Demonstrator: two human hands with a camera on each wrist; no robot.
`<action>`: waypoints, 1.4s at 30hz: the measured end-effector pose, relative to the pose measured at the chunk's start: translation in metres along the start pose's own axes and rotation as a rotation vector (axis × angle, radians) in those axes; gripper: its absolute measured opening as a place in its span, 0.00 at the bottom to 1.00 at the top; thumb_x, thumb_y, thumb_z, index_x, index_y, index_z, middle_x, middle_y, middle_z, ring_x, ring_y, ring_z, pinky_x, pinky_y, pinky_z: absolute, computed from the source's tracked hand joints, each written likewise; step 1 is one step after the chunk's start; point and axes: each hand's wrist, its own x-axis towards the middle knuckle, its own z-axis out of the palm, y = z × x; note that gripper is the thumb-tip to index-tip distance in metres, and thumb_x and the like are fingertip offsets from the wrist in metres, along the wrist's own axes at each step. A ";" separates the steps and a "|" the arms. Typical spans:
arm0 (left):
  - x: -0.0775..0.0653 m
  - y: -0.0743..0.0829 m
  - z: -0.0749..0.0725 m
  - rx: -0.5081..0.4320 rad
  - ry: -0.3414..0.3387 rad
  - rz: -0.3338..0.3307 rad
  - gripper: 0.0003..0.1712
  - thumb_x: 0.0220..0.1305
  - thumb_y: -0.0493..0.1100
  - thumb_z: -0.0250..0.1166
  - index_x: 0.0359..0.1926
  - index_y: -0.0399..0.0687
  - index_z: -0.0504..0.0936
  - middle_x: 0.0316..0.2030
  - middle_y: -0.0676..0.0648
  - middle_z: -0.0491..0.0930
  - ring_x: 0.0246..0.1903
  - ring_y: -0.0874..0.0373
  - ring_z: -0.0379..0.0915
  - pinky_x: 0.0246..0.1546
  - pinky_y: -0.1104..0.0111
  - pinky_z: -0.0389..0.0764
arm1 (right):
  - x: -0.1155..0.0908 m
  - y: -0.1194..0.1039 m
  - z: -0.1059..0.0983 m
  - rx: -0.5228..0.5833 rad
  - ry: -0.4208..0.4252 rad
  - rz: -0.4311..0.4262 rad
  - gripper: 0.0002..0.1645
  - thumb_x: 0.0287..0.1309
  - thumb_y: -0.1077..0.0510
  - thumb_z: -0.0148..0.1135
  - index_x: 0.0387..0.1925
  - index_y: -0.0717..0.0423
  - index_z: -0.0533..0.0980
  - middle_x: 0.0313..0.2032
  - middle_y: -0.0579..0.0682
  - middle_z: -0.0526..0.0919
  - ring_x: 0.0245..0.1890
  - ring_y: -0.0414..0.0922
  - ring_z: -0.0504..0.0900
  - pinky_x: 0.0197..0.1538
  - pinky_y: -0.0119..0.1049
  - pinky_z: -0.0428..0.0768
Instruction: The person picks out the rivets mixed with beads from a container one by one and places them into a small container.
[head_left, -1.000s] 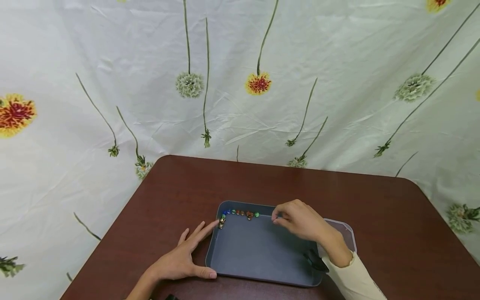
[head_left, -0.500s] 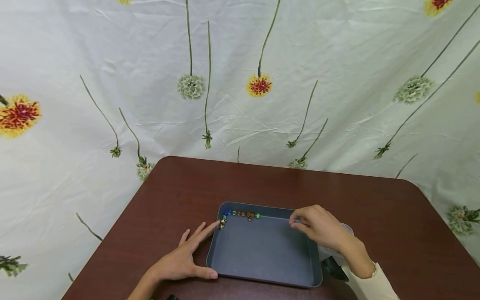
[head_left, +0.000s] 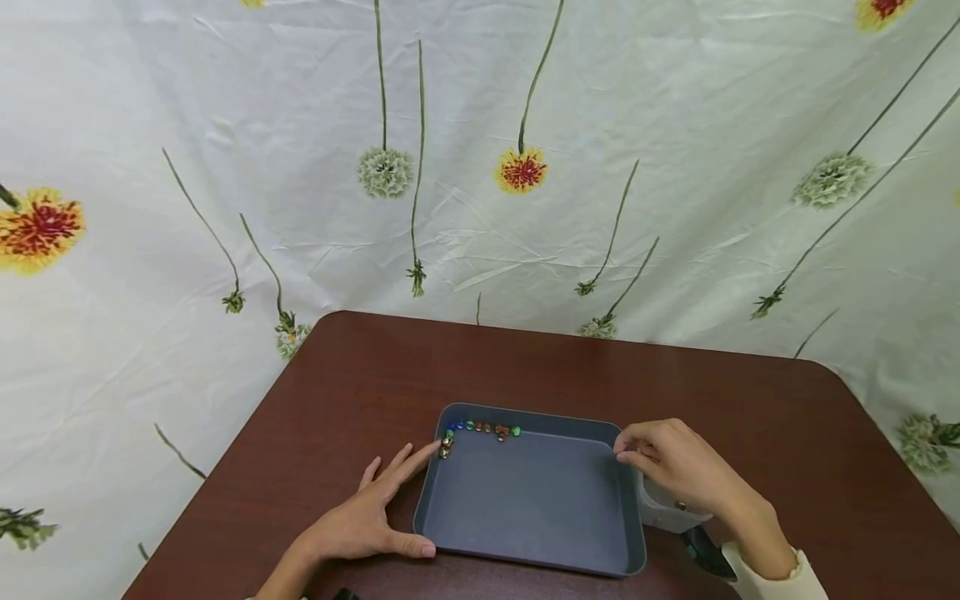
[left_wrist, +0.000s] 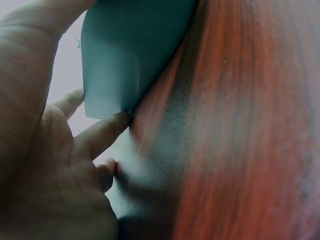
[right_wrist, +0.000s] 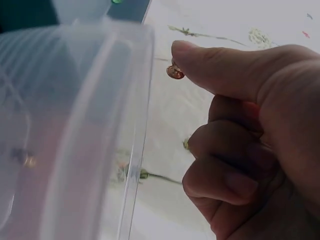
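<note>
My left hand lies spread at the tray's left side, fingertips at its wall and thumb by the near corner. In the left wrist view, straight fingers touch the blue-grey tray. My right hand is above the tray's back right corner. It pinches a small amber glass marble at the thumb tip; the other fingers are curled. Beside and partly under that hand stands a clear plastic box, with a gold-brown marble showing through its wall.
Several coloured marbles line the back left corner of the tray, with a small brown cluster and a green marble at the row's right end. The dark red table meets a flowered cloth behind.
My right hand has moved right, from over the tray's back part to its right corner near the plastic box. The left hand and the marbles in the tray stay put.
</note>
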 end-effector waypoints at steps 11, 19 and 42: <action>0.001 -0.001 0.001 0.012 0.002 -0.005 0.63 0.52 0.49 0.79 0.81 0.60 0.47 0.80 0.46 0.47 0.77 0.30 0.29 0.64 0.30 0.21 | -0.019 0.013 -0.007 -0.007 0.017 0.016 0.04 0.62 0.62 0.68 0.36 0.49 0.84 0.33 0.39 0.86 0.28 0.29 0.77 0.31 0.28 0.78; 0.000 -0.001 0.001 0.001 -0.006 -0.022 0.63 0.53 0.49 0.78 0.81 0.62 0.47 0.80 0.47 0.46 0.77 0.31 0.28 0.64 0.30 0.20 | -0.029 0.020 -0.007 -0.010 0.061 0.003 0.06 0.58 0.63 0.70 0.32 0.48 0.82 0.19 0.31 0.65 0.19 0.27 0.58 0.23 0.26 0.67; 0.001 0.001 0.000 0.021 0.003 -0.013 0.63 0.52 0.50 0.79 0.81 0.61 0.48 0.79 0.47 0.48 0.77 0.30 0.29 0.64 0.29 0.21 | -0.032 0.025 -0.013 -0.032 0.066 0.049 0.05 0.59 0.63 0.70 0.36 0.49 0.84 0.15 0.33 0.54 0.17 0.28 0.50 0.21 0.25 0.61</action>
